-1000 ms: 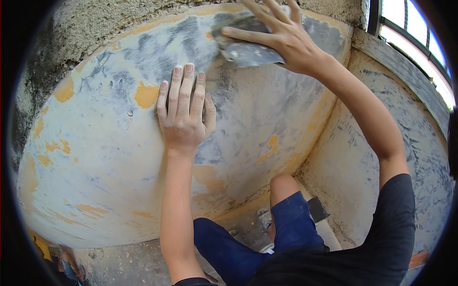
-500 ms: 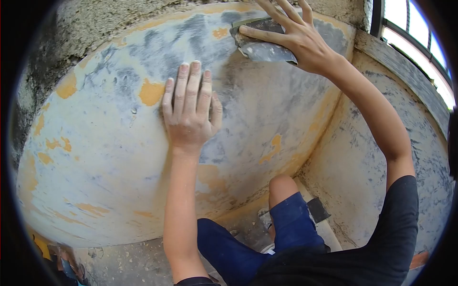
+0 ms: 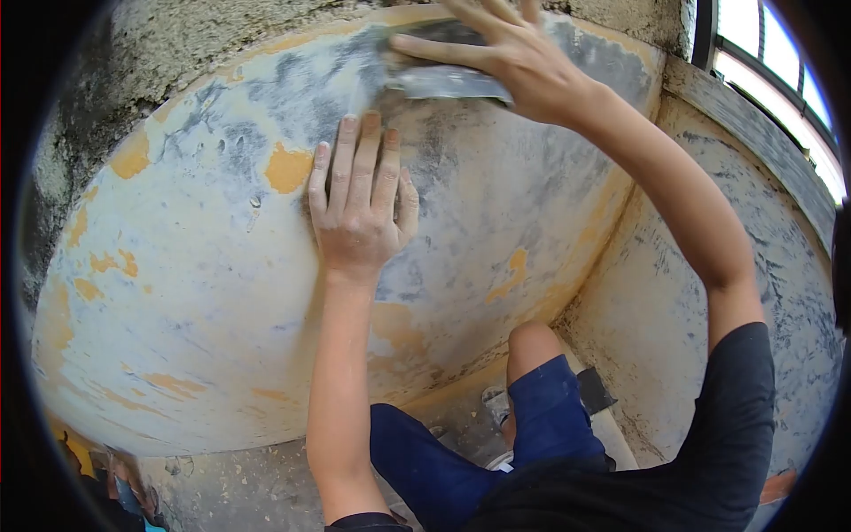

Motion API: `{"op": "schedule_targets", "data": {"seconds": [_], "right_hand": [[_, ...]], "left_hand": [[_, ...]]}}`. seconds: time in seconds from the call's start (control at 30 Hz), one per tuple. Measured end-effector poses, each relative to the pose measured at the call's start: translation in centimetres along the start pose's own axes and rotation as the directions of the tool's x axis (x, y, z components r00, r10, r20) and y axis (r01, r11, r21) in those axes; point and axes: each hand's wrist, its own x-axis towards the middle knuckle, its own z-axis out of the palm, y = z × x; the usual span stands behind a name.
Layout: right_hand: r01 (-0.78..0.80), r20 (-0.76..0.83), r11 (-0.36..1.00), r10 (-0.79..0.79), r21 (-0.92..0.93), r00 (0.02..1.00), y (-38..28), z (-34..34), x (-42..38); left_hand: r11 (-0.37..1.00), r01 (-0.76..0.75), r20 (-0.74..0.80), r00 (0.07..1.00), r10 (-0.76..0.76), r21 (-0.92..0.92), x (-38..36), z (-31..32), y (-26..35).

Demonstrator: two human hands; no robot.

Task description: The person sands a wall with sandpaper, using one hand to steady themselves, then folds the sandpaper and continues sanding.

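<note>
My left hand (image 3: 359, 199) lies flat on a curved, patchy grey-white wall surface (image 3: 222, 337), its dusty fingers stretched upward. Higher up and to the right, my right hand (image 3: 527, 66) presses a bent sheet of sandpaper (image 3: 448, 84) against the same surface. The thumb lies along the sheet and the other fingers spread over its upper part, partly cut off by the frame's top. Motion blurs the sheet's left end. Grey smears and orange-yellow patches (image 3: 288, 168) mark the surface around both hands.
Rough concrete (image 3: 177, 53) borders the curved surface above. A second wall (image 3: 709, 248) meets it in a corner on the right, below a barred window (image 3: 767, 49). A small dark square piece (image 3: 595, 390) lies beside my bent knee (image 3: 533, 344).
My right hand has slid left along the wall with the sandpaper, nearer to the left hand's fingertips. The left hand stays in place on the surface.
</note>
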Motion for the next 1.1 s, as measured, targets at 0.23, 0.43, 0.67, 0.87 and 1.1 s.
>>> {"op": "schedule_targets", "data": {"seconds": [0.23, 0.43, 0.67, 0.87, 1.1], "right_hand": [[-0.076, 0.074, 0.995, 0.081, -0.063, 0.994, 1.3, -0.6, -5.1], [0.002, -0.036, 1.0, -0.002, 0.006, 0.999, -0.7, 0.3, 0.5], [-0.05, 0.138, 0.994, 0.062, -0.092, 0.988, 0.8, -0.8, -5.3], [-0.024, 0.007, 1.0, 0.024, 0.01, 1.0, -1.6, 0.3, 1.0], [-0.087, 0.163, 0.987, 0.109, -0.134, 0.981, 0.0, -0.3, -4.9]], "left_hand": [[1.0, -0.006, -0.004, 1.0, 0.006, 0.007, 0.0, 0.0, -0.1], [0.999, -0.004, 0.002, 1.0, 0.004, 0.032, 0.0, -0.1, 0.1], [1.0, -0.011, -0.003, 1.0, 0.011, 0.022, 0.0, -0.1, -0.1], [0.999, -0.002, 0.011, 1.0, 0.002, 0.041, 0.0, -0.2, -0.2], [1.0, 0.0, -0.006, 1.0, 0.0, 0.013, 0.1, -0.1, -0.1]]}}
